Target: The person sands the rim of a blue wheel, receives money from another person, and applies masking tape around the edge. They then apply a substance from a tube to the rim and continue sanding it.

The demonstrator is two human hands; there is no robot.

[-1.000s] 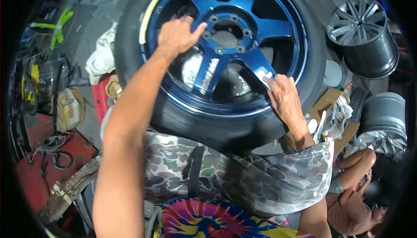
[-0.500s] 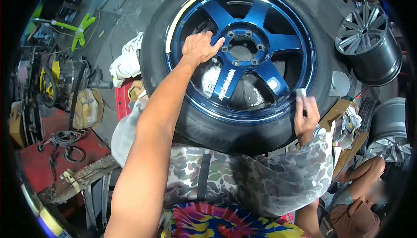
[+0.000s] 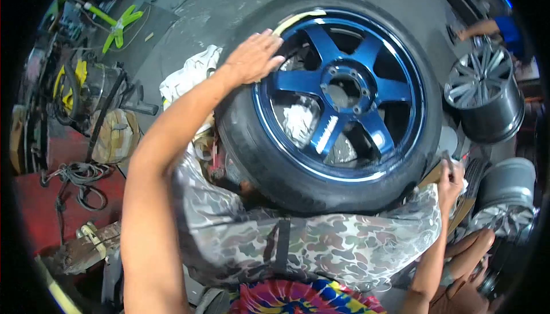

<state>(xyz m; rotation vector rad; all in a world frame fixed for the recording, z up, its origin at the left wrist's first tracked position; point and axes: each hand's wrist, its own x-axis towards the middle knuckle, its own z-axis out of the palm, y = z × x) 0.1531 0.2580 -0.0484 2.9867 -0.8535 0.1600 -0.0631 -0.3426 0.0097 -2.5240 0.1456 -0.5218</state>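
A blue five-spoke wheel [image 3: 375, 92] in a black tyre [image 3: 269, 159] rests on my lap, over a camouflage cloth [image 3: 321, 239]. Yellow masking tape [image 3: 298, 18] runs along the top edge of the rim. My left hand [image 3: 252, 56] lies flat on the tyre's upper left, with its fingertips reaching the rim edge. My right hand [image 3: 451, 181] is low at the tyre's right side, by a cardboard box [image 3: 433, 174]. Its fingers are pinched together, and what they hold is too small to make out.
Two bare silver rims stand at the right [image 3: 484, 93] and lower right [image 3: 507, 188]. A white rag [image 3: 189, 76] lies left of the tyre. Cables and tools [image 3: 80, 185] crowd the red floor at left. Another person's arm [image 3: 484, 28] and another person's legs [image 3: 467, 257] are nearby.
The wheel has turned and shifted right. My left hand moved from the hub to the tyre's upper left. My right hand dropped off the rim to the box at the right.
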